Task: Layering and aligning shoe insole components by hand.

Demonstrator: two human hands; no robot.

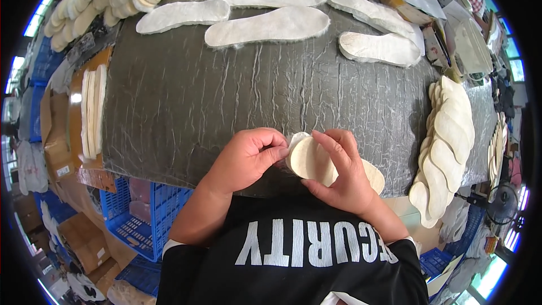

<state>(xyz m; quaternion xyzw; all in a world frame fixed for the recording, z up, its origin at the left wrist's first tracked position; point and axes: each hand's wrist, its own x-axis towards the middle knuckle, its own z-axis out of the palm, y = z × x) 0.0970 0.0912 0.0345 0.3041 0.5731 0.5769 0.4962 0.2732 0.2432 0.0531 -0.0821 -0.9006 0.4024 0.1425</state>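
At the near edge of the dark table, a cream insole lies across the fingers of my right hand. The thumb is at its near side and the fingers are over its far side. A thin white fuzzy layer shows along the insole's left end. My left hand pinches at that end, thumb against forefinger, on the edge of the fuzzy layer. The insole's other end comes out to the right of my right hand, partly hidden by it.
Several white fuzzy insoles lie across the table's far side. A fanned row of cream insoles runs along the right edge. More insoles are heaped at far left. A blue crate stands below at left, a fan at right.
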